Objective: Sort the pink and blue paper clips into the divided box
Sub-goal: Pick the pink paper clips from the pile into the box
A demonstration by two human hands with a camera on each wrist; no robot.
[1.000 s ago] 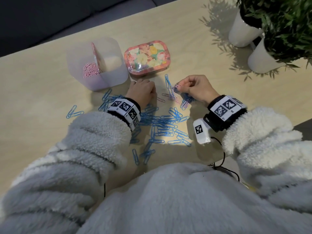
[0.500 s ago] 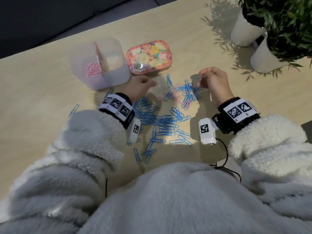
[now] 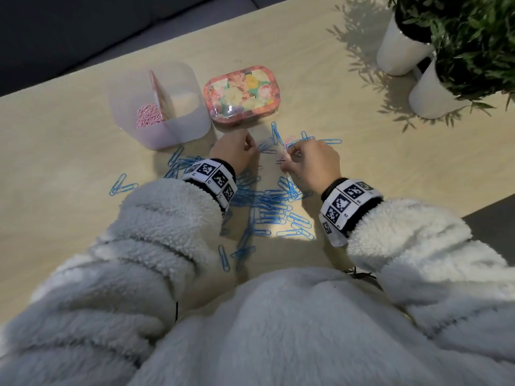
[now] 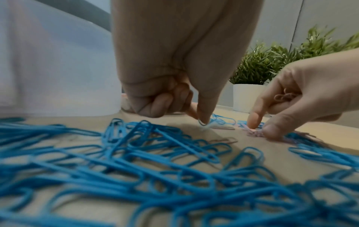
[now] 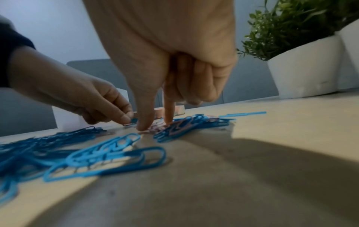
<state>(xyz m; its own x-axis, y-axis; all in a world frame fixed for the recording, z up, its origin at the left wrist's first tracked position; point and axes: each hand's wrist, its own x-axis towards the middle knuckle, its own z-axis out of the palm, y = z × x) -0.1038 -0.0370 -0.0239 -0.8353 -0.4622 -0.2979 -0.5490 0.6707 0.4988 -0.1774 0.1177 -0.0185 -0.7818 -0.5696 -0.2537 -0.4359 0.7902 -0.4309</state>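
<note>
Blue paper clips [image 3: 267, 201] lie in a loose pile on the table between my wrists. The translucent divided box [image 3: 192, 87] stands at the back left, with pink clips [image 3: 149, 115] in its left compartment. My left hand [image 3: 250, 146] is down by the floral tin, its thumb and index finger [image 4: 203, 118] pinching one paper clip on the table. My right hand [image 3: 287, 160] keeps several pink clips [image 4: 283, 96] in its curled fingers. Its thumb and index tip [image 5: 142, 126] press on more pink clips [image 5: 155, 128] among the blue ones.
A closed floral tin [image 3: 242, 94] sits right of the box, just beyond my left hand. Two white pots with green plants [image 3: 401, 48] stand at the back right. Stray blue clips [image 3: 122, 186] lie left of my left sleeve. The table's right edge [image 3: 487, 204] is near my right sleeve.
My right hand has come back left and nearer, down onto the pink clips in the middle. My left hand has stayed by the tin and lowered its fingertips onto a clip.
</note>
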